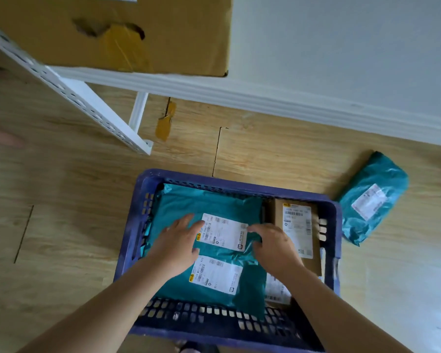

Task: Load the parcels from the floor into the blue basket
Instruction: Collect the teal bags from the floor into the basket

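Observation:
The blue basket [239,186] stands on the wooden floor at the centre. Inside it lie teal parcels: an upper teal parcel [209,205] with a white label and a lower teal parcel [250,294] under it. A brown cardboard parcel [316,263] with a white label stands along the basket's right side. My left hand [175,247] rests flat on the upper teal parcel, fingers straight. My right hand [275,247] touches that parcel's right edge with bent fingers. Another teal parcel [372,197] lies on the floor to the right of the basket.
A white metal shelf frame [69,90] stands at the upper left with a large torn cardboard box [163,34] on it. A white skirting board [290,105] and wall run along the back. A scrap of brown tape [164,126] lies on the floor.

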Demonstrator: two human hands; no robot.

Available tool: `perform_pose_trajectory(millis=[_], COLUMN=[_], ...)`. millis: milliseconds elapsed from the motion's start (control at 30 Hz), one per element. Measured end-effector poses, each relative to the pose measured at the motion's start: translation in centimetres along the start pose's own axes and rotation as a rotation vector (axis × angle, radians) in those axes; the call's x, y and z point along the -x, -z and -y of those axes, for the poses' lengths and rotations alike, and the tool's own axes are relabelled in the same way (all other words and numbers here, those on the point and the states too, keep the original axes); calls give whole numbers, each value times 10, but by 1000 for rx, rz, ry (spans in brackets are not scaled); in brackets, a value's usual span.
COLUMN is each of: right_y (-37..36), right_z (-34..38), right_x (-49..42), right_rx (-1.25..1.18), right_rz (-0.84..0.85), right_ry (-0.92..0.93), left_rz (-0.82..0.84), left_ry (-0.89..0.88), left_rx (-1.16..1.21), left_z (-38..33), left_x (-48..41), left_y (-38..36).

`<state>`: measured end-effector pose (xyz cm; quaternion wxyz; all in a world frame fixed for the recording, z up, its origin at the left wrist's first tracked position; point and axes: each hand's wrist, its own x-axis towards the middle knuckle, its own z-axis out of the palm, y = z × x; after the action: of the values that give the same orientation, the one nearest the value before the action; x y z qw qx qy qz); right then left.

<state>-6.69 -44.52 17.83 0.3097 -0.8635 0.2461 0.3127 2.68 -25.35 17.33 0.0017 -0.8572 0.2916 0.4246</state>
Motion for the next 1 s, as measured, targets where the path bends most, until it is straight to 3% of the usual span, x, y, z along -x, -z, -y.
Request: perform_pose_trajectory(millis=[467, 800, 1000], right_y=[109, 145, 159], right_z=[-46, -177, -265], right_x=[109, 194, 224], right_rx=[-162, -378, -499], right_rz=[-299, -424, -370], right_ry=[-40, -256, -339], left_rz=[-184, -160, -95], left_ry=[-247, -334, -294], left_rx=[184, 85, 36], left_z=[-161, -300, -381], left_x=[59, 81, 68], left_y=[70, 66, 55])
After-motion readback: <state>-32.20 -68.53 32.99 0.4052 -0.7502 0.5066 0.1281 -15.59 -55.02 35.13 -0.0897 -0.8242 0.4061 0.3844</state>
